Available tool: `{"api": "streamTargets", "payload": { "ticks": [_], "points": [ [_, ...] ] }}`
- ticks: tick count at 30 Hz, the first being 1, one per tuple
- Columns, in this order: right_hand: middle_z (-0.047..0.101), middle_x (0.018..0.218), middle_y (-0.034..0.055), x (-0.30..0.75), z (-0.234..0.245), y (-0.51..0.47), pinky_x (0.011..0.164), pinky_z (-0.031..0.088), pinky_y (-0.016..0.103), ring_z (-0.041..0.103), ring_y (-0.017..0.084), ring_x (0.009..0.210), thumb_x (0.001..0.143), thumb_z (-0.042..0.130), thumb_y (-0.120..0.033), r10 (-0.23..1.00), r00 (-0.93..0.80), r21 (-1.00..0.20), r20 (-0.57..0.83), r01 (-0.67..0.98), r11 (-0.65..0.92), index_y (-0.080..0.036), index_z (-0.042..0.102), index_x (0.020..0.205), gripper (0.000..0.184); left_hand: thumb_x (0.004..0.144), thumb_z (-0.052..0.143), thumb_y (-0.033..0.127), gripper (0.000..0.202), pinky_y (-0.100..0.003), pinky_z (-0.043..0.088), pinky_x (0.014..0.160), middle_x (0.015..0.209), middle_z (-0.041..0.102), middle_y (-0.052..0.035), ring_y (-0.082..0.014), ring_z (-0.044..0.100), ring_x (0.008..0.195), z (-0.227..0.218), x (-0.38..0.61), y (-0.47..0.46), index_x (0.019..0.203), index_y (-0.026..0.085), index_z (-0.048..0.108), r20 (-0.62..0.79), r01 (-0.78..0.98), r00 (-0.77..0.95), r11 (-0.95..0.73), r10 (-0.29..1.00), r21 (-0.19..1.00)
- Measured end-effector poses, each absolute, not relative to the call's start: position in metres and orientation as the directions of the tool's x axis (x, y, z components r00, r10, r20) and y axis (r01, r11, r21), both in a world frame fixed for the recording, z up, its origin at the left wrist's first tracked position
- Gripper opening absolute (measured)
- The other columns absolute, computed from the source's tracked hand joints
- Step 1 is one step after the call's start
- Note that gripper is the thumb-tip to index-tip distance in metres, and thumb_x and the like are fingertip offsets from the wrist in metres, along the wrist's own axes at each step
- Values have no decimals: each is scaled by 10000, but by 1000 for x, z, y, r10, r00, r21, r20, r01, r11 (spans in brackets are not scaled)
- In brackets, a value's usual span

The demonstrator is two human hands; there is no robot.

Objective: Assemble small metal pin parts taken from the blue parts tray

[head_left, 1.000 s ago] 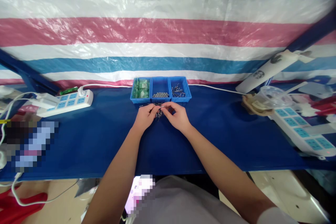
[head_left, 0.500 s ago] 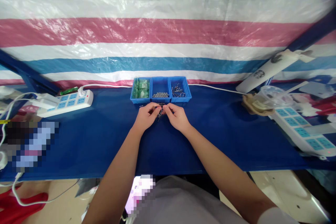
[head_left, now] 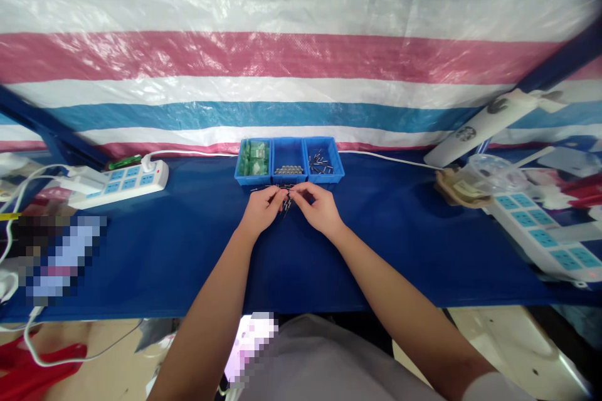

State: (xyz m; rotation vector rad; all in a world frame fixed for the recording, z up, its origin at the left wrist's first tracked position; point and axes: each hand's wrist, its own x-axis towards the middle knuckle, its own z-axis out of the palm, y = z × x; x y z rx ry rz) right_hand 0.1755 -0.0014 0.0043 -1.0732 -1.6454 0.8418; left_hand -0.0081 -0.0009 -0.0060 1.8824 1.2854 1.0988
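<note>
My left hand (head_left: 264, 208) and my right hand (head_left: 320, 207) meet at the fingertips just in front of the blue bins. Both are closed in a pinch; what sits between the fingers is too small to name. Under and around the fingertips lie several thin, dark-and-silver metal pins or screws (head_left: 286, 205) on the blue table. Behind stand three joined blue bins. Green-wrapped pieces (head_left: 254, 160) fill the left bin. Silver round pieces (head_left: 288, 170) line the front of the middle bin, and loose slender metal pieces (head_left: 320, 164) lie scattered in the right bin.
The blue table (head_left: 188, 263) carries a white power strip (head_left: 125, 186) on the left and another (head_left: 548, 238) on the right. A clear plastic cup (head_left: 491, 173) and a white cylinder (head_left: 475, 130) stand at right. A cable (head_left: 390, 157) runs behind the bins.
My right hand has shifted slightly left and up, its fingertips closer to the left hand's. More of the metal pieces show between and behind the hands. The bins look unmoved on the table.
</note>
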Motion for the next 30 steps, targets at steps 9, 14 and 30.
{"api": "streamTargets", "payload": {
  "ticks": [9, 14, 30],
  "points": [
    [690, 737, 31, 178, 8, -2, 753, 511, 316, 645, 180, 744, 995, 502, -515, 916, -197, -866, 348, 307, 395, -218, 655, 706, 442, 956, 601, 427, 276, -226, 510, 606, 694, 702, -1, -104, 620, 566, -6, -3, -2, 975, 183, 729, 314, 310, 187, -360, 931, 880],
    [718, 827, 36, 175, 4, -2, 660, 508, 306, 630, 171, 698, 940, 611, -464, 928, -163, -880, 334, 298, 369, -227, 707, 886, 261, 977, 557, 421, 287, -224, 487, 606, 617, 658, 19, -107, 608, 560, -5, -5, -2, 914, 181, 700, 302, 418, 142, -334, 943, 845],
    [739, 756, 29, 176, 1, -1, 720, 516, 307, 686, 183, 732, 988, 527, -487, 934, -179, -878, 308, 325, 352, -219, 706, 768, 390, 936, 618, 446, 267, -228, 483, 595, 599, 630, 33, -106, 587, 540, -11, -2, -1, 959, 191, 695, 330, 364, 111, -347, 938, 864]
  ]
}}
